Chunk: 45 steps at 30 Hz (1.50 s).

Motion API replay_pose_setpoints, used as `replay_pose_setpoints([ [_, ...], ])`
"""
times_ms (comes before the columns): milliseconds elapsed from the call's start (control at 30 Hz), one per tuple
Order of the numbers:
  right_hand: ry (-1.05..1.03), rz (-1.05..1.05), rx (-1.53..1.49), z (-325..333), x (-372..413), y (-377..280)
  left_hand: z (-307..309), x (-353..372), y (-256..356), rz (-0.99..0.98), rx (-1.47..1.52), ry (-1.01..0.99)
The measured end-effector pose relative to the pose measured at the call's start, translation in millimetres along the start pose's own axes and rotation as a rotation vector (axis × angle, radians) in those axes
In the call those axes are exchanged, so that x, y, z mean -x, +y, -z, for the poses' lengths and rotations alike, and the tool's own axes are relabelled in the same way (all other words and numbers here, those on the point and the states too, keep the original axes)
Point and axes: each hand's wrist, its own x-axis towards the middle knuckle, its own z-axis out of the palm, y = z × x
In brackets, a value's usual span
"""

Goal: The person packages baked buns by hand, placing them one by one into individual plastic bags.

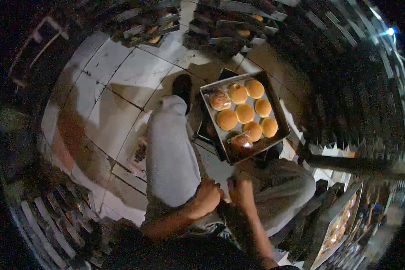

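My left hand [205, 198] is closed in front of my lap, its fingers curled together. Close beside it, my right hand [241, 194] is also closed and slightly blurred. A small pale patch shows between them, but what they hold, if anything, I cannot make out. Beyond my hands a shallow tray [281, 110] carries several round golden buns [245, 114]. One bun in clear wrap [220, 100] lies at the tray's far left corner. Another wrapped bun [241, 141], darker, lies near the front edge. Neither hand touches the tray.
My bent legs [168, 153] flank the hands. Stacked trays [58, 220] stand at the left, and more at the far side. At the right, a tray of wrapped items [339, 225] stands near a dark bar [346, 163]. A dark item in plastic [140, 153] lies on the tiled floor [126, 74].
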Motion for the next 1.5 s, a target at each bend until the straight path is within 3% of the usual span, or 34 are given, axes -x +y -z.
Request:
replay_pose_setpoints([
  [33,0.061,-0.065,-0.094,-20,25,-2,6,1,-1,0.077,0.022,-0.087],
  [100,0.052,-0.086,0.098,-60,56,-2,39,4,8,-0.007,0.038,-0.037],
  [200,0.22,0.089,0.337,-89,70,-3,29,12,4,-0.096,0.121,-0.009],
  [267,0.247,0.052,0.298,-73,70,-18,44,15,19,-0.007,0.368,0.049],
  [367,0.323,0.048,0.123,-44,84,-43,44,34,16,-0.058,0.323,0.153],
  [400,0.354,0.069,0.006,-40,89,-42,47,37,10,0.01,0.282,0.0],
  [467,0.352,0.216,-0.171,-66,90,-13,55,44,18,-0.099,0.467,0.1],
  [500,0.315,0.345,-0.331,-77,86,0,66,43,24,-0.011,0.368,-0.008],
  [533,0.33,0.352,-0.34,-81,84,11,68,40,24,-0.017,0.35,-0.007],
  [567,0.203,0.269,-0.269,-86,84,20,65,38,25,-0.064,0.306,-0.052],
  [667,0.255,0.206,-0.167,-15,99,-15,56,29,22,-0.064,0.208,-0.129],
  [700,0.309,0.185,-0.146,8,101,-21,61,26,23,-0.003,0.158,-0.265],
  [767,0.362,0.151,-0.139,23,95,-15,76,21,34,0.063,0.1,-0.417],
  [833,0.419,0.264,-0.151,25,86,2,94,18,56,0.166,0.0,-0.545],
  [867,0.415,0.25,-0.167,30,86,4,79,16,38,0.171,-0.005,-0.566],
  [933,0.385,0.211,-0.183,59,96,-8,35,15,-15,0.046,0.024,-0.436],
  [1000,0.398,0.205,-0.167,81,107,-12,57,20,12,0.13,-0.05,-0.521],
  [1100,0.469,0.178,-0.111,88,108,6,67,28,29,0.003,0.112,-0.295],
  [1133,0.521,0.139,-0.09,91,109,6,67,28,29,0.016,0.119,-0.312],
  [1200,0.652,0.109,-0.147,112,116,-6,63,27,29,-0.152,-0.179,-0.268],
  [1300,0.721,0.088,-0.173,122,125,-12,67,20,46,-0.012,-0.309,-0.484],
  [1333,0.742,0.06,-0.192,125,125,-13,60,15,40,-0.016,-0.303,-0.489],
  [1400,0.7,0.016,-0.18,124,126,-10,44,4,21,0.015,-0.016,-0.416],
  [1467,0.772,0.014,-0.187,117,125,-5,55,-12,37,0.061,-0.098,-0.418],
  [1500,0.768,0.012,-0.183,113,124,-3,27,-27,10,-0.05,-0.071,-0.342],
])
